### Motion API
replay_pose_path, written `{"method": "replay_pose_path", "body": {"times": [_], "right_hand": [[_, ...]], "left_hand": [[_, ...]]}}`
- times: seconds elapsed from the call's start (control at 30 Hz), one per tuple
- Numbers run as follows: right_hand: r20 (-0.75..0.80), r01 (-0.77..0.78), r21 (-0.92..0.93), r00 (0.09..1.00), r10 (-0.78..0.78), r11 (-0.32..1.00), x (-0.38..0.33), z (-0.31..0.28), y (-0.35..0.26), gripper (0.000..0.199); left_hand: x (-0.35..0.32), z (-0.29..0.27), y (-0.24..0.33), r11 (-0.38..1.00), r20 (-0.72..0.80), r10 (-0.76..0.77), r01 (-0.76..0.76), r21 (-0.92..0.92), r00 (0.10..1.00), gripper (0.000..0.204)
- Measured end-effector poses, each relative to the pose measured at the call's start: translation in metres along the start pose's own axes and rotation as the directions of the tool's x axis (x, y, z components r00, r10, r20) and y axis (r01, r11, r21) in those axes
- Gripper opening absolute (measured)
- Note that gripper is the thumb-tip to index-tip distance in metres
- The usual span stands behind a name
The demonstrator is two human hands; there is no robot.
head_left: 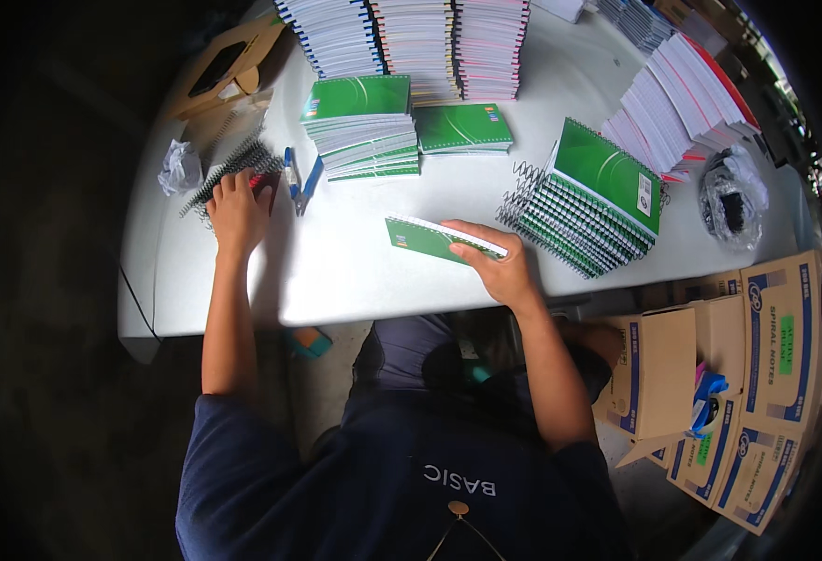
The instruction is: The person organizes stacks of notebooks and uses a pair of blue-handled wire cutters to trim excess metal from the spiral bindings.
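Note:
My right hand (490, 262) grips a thin green-covered notebook (420, 239) by its right end, tilted above the table, thumb on the cover and fingers behind. Its punched white page edge faces up. My left hand (238, 208) rests on a heap of dark wire spirals (245, 159), fingers bent and apart, beside a red object (265, 183) partly under it. Blue-handled pliers (306, 187) lie just right of that hand. Right of the held notebook stands a stack of spiral-bound green notebooks (584, 206), loose coil ends sticking out at its left side.
Stacks of green-covered page sets (362, 131) stand in the middle, before tall piles of bound notebooks (415, 42). Crumpled plastic (180, 168) and an opened cardboard box (228, 65) lie left. At right are a red-edged stack (677, 103), a plastic-wrapped roll (733, 198) and cartons (771, 346).

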State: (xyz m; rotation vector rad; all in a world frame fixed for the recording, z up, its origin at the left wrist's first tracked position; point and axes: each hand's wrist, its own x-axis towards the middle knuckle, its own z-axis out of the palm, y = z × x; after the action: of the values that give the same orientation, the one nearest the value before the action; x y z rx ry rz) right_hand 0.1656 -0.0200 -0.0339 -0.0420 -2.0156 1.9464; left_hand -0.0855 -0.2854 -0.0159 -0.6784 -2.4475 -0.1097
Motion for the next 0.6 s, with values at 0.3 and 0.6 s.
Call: {"method": "replay_pose_path", "body": {"times": [0.3, 0.6], "right_hand": [[0.011, 0.019, 0.019, 1.0, -0.019, 1.0, 0.0, 0.0, 0.004, 0.033], [-0.027, 0.01, 0.017, 1.0, -0.01, 1.0, 0.0, 0.001, 0.001, 0.032]], "left_hand": [[0.019, -0.004, -0.026, 0.829, 0.049, -0.121, 0.128, -0.545, 0.991, 0.02], [-0.021, -0.061, 0.095, 0.425, 0.508, 0.412, 0.334, -0.841, 0.756, 0.036]]}}
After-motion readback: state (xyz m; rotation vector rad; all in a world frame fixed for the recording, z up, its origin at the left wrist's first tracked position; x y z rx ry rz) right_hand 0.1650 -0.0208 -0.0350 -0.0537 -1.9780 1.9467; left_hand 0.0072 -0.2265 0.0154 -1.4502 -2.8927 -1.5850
